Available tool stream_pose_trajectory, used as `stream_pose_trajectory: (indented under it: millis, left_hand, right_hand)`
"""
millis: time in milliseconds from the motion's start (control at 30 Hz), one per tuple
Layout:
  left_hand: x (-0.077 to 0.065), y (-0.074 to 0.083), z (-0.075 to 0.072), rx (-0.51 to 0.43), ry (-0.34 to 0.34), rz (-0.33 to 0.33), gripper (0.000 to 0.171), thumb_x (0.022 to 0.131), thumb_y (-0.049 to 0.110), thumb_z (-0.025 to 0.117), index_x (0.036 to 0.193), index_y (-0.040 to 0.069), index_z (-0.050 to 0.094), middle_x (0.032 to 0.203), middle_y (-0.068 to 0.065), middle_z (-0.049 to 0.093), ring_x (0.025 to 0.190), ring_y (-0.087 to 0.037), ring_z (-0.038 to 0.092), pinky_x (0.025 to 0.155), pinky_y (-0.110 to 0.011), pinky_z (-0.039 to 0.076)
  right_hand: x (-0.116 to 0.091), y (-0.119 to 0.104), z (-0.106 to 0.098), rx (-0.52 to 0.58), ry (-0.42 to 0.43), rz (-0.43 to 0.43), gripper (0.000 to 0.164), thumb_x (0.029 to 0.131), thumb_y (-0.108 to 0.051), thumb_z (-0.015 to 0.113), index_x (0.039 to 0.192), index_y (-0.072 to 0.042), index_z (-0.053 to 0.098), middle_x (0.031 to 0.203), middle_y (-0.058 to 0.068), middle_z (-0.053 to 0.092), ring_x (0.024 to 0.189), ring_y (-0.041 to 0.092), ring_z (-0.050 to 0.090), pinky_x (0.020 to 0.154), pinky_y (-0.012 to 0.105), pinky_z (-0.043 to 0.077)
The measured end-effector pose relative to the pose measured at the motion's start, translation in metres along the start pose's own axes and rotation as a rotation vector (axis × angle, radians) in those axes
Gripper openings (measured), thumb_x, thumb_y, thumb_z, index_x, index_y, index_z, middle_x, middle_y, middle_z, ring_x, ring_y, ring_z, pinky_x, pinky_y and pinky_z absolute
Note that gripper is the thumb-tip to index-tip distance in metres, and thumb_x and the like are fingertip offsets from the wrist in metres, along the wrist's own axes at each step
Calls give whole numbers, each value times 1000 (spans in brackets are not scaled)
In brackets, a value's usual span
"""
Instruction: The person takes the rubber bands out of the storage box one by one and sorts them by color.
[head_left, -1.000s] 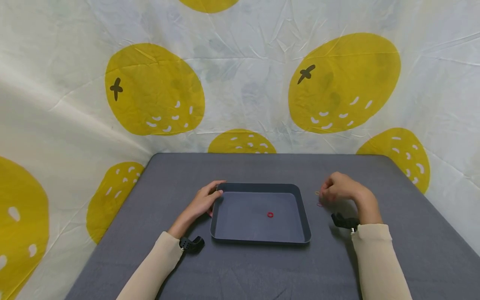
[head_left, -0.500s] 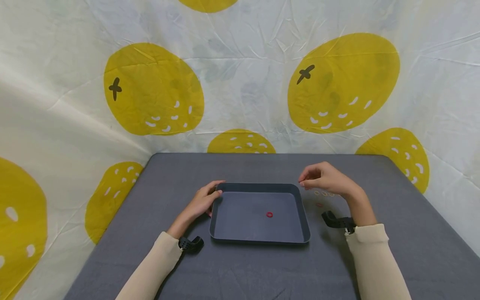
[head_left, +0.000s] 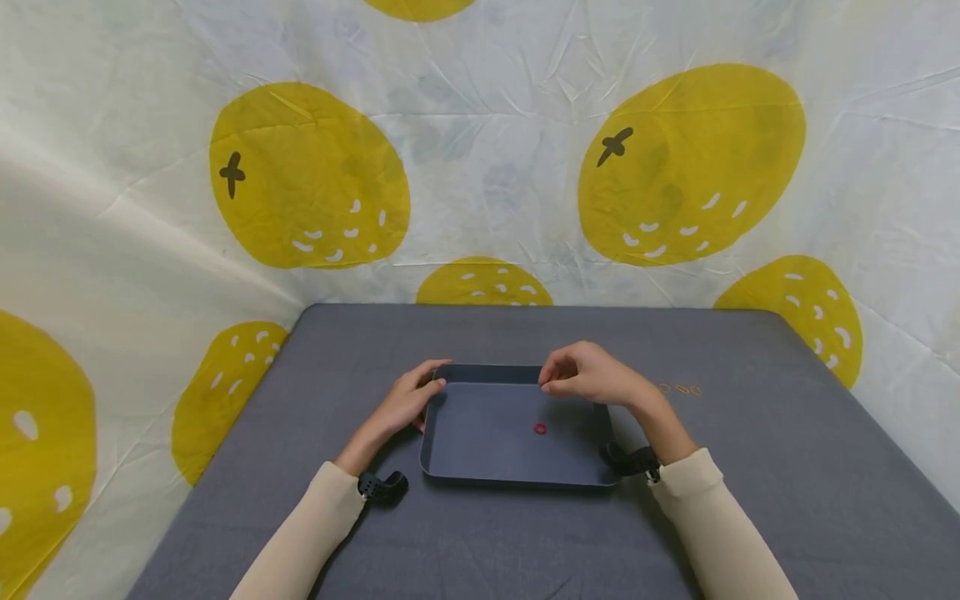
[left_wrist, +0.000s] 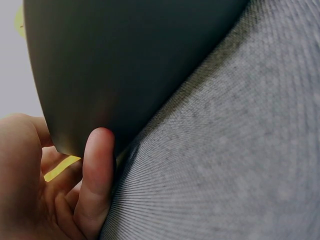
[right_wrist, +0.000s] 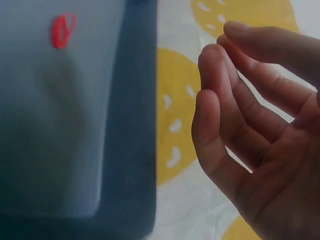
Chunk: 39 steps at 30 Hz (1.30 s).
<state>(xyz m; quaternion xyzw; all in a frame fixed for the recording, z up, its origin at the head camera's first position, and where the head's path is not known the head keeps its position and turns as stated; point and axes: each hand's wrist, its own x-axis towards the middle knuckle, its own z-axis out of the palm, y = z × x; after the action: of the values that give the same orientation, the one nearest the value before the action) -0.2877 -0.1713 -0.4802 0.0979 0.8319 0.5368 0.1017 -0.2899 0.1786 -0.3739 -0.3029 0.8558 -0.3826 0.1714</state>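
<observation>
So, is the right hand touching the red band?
Apart: the right wrist view shows a clear gap between the right hand and the red band.

Dressed in cream long sleeves [head_left: 303, 533], with black wrist-worn devices [head_left: 386, 490] on both arms.
Seamed around the right cuff [head_left: 692, 473]; dark, rounded and hooked in the devices' outline, palely glinting near the sleeves.

Tray [head_left: 480, 442]: far right corner hidden behind right hand [head_left: 592, 372]; red loops [right_wrist: 55, 33] blurred.

Smooth, matt-looking tray [head_left: 487, 442] and matt, finely ribbed table cloth [head_left: 480, 546]
</observation>
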Motion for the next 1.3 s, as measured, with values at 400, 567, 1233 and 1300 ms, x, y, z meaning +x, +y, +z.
stream_pose_trajectory:
  millis: [400, 567, 1233, 1300]
  left_hand:
    - [-1, -2, -1, 1, 4, -11, 44, 108, 31, 54, 152, 31, 52, 136, -13, 66, 40, -19, 54, 41, -42, 55]
    - [-2, -3, -1, 7, 6, -8, 43, 108, 33, 54, 151, 33, 53, 134, -14, 66, 39, -19, 52, 42, -43, 56]
    - [1, -2, 0, 15, 9, 12, 42, 108, 32, 55, 150, 33, 54, 129, -13, 67, 40, -19, 52, 43, -43, 56]
    - [1, -3, 0, 16, 5, 14, 42, 109, 31, 54, 150, 33, 53, 120, -14, 69, 39, -18, 52, 43, -43, 57]
  right_hand:
    - [20, 10, 29, -154, -116, -2, 4, 90, -5, 75, 93, -7, 77, 87, -1, 77, 77, 7, 69, 69, 25, 57]
    - [21, 16, 33, -170, -168, 42, 10, 87, 0, 72, 92, -8, 77, 84, 0, 76, 73, 5, 66, 65, 24, 53]
    - [19, 16, 35, -223, -181, 46, 13, 84, -2, 78, 78, -12, 75, 73, -5, 72, 64, 6, 59, 61, 22, 48]
    - [19, 17, 34, -217, -175, 36, 12, 85, -2, 78, 78, -12, 76, 74, -5, 72, 65, 6, 60, 61, 22, 49]
